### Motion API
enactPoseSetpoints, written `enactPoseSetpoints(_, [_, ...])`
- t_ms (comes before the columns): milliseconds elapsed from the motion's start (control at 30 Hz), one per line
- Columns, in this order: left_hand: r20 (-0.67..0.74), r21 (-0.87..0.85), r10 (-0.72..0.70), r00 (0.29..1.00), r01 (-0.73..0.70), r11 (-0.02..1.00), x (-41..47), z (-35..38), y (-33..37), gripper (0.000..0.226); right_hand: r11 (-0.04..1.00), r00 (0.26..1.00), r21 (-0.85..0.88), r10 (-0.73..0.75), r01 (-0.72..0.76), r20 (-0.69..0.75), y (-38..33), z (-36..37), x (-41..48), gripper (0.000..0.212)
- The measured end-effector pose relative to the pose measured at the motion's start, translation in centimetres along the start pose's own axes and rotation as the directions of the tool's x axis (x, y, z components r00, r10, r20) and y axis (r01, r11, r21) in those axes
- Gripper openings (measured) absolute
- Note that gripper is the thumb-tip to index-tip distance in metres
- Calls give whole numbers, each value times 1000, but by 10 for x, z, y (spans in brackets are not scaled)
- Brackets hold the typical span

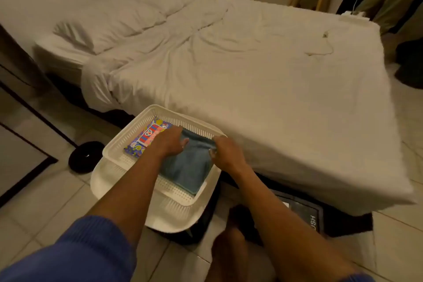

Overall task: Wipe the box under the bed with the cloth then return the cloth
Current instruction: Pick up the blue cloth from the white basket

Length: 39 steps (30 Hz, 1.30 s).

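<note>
Nearest, a dark box [304,210] with white letters is seen on the floor tiles, half tucked under the bed [251,71]. A bit farther, a white basket [160,210] sits on something dark beside the bed. The blue cloth [187,167] is lying folded inside it, next to a bright packet [146,137].

The left hand [170,142] is laid on the cloth's far left corner — whether its fingers are curled on it cannot be told. The fingers of the right hand [225,151] are pinched together on the cloth's far right edge.

It cannot be told if the cloth is being taken out or put back. Either way, the cloth should be held by both corners and kept flat, so the packet is not dragged along. The basket should be kept steady — it could be tipped off its dark stand.
</note>
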<state>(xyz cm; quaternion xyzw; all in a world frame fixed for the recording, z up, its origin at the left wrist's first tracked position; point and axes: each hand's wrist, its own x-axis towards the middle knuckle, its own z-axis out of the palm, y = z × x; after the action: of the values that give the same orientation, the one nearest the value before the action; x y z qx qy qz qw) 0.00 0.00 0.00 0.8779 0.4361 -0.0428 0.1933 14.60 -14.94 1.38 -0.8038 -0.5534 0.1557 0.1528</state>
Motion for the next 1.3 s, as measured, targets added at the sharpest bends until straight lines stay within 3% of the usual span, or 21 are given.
enactPoseSetpoints(167, [-47, -46, -68, 997, 66, 997, 40, 11, -19, 35, 985, 999, -166, -40, 44, 30, 7, 20, 25, 25])
enactPoseSetpoints(367, [-111, -139, -166, 980, 150, 979, 74, 35, -23, 32, 982, 995, -173, -83, 72, -54, 15, 37, 45, 20])
enactPoseSetpoints(500, [-230, -319, -329, 916, 249, 915, 83, 40, -26, 19, 980, 993, -180, -99, 87, -62, 18, 42, 48, 17])
enactPoseSetpoints(600, [-204, -411, -380, 902, 273, 870, 86, 40, -28, 20, 983, 989, -157, -108, 91, -106, 21, 45, 49, 15])
enactPoseSetpoints(733, [-173, -399, -401, 900, 308, 864, 83, 37, -26, 28, 983, 993, -154, -106, 96, -55, 21, 44, 50, 24])
enactPoseSetpoints(900, [-153, -260, -294, 943, 248, 933, 71, 21, -19, 12, 991, 997, -116, -77, 73, -30, 18, 38, 49, 24])
enactPoseSetpoints(1033, [-136, -203, -74, 988, 45, 978, 47, -6, -11, 11, 998, 1000, 59, -10, 9, 27, 20, 34, 49, 27])
enactPoseSetpoints(1200, [-9, -275, 164, 986, -160, 948, 2, -53, 13, 27, 988, 993, 154, -5, -13, 115, 20, 24, 41, 60])
enactPoseSetpoints(1300, [13, -205, 214, 977, -207, 957, -23, -79, 20, 39, 993, 993, 110, -51, 39, 104, 11, 7, 32, 37])
